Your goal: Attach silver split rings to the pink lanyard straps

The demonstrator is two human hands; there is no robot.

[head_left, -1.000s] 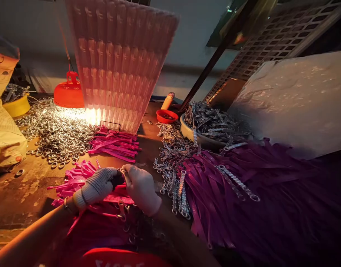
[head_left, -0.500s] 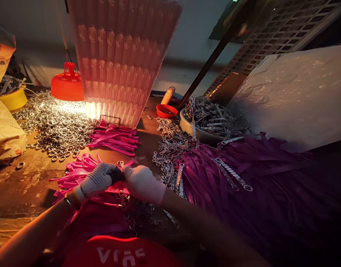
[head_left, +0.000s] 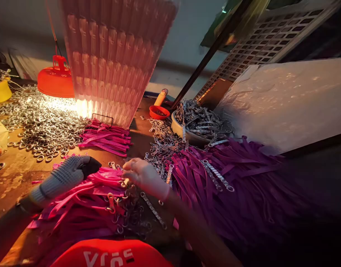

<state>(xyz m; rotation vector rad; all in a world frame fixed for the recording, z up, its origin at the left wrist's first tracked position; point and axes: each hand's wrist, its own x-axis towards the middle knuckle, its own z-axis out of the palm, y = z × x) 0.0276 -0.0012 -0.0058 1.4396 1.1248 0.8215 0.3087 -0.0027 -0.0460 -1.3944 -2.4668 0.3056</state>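
My left hand (head_left: 72, 173), in a dotted knit glove with something black at the fingertips, is closed above a heap of pink straps (head_left: 95, 187). Whatever lies in its fingers is hidden. To its right, my right hand (head_left: 148, 180), in a thin pale glove, has bent fingers held apart, and I see nothing between them. Just below those fingers, metal rings and links (head_left: 126, 182) are fixed to the pink strap ends. A loose metal chain strip (head_left: 153, 210) lies beneath my right wrist.
Metal rings (head_left: 48, 126) are piled under a red lamp (head_left: 56, 79) at left. Pink straps (head_left: 106, 141) lie before a ribbed plastic sheet (head_left: 112, 66). At right are a bowl (head_left: 187, 135) of metal chains, a purple strap pile (head_left: 228, 185) and a small red dish (head_left: 159, 112).
My hands were together over the pink straps and are now apart. The left has moved left, and the right's fingers have opened. The view has shifted slightly to the right.
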